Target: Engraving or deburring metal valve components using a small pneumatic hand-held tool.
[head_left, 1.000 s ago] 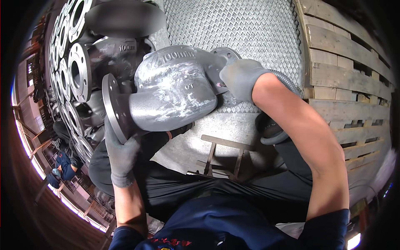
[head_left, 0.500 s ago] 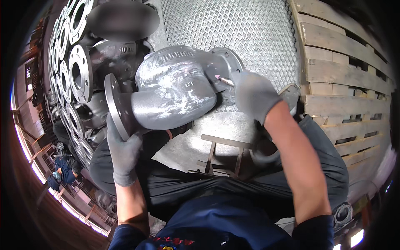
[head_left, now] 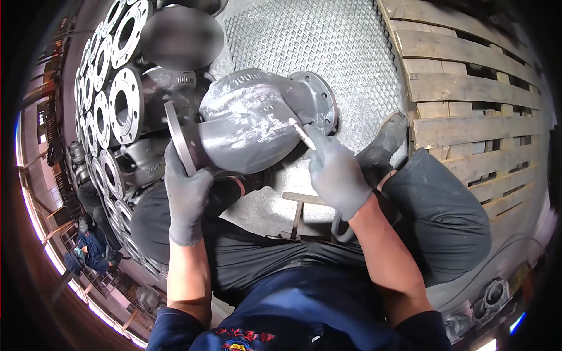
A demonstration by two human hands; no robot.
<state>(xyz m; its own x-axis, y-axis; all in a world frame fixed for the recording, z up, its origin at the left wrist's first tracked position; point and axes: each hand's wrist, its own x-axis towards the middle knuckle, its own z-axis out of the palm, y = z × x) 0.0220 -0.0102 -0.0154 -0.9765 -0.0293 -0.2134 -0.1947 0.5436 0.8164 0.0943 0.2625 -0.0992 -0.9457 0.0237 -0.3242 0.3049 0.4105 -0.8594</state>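
Note:
A grey cast-metal valve body (head_left: 249,137) with a flange at each end lies in front of me, whitish smears across its bulging middle. My left hand (head_left: 188,202), in a grey glove, grips the rim of the near-left flange (head_left: 179,137), thumb on the side facing me. In my gloved right hand (head_left: 339,178) is a slim stick-like tool (head_left: 303,136) with a pale tip; its exact kind is unclear. That tip is at the right side of the bulge, by the neck of the far flange (head_left: 321,102). My fingers hide the tool's rear part.
Similar flanged valve bodies (head_left: 126,105) are stacked along the left. A diamond-patterned metal plate (head_left: 310,41) lies beyond the work, with a wooden pallet (head_left: 468,88) to its right. A small metal stand (head_left: 301,202) sits between my legs. Another person (head_left: 93,251) is far left.
My right hand has moved left and nearer to me, bringing the tool tip from the far flange's neck onto the bulge's edge. The left hand keeps its grip; the whole view has shifted slightly.

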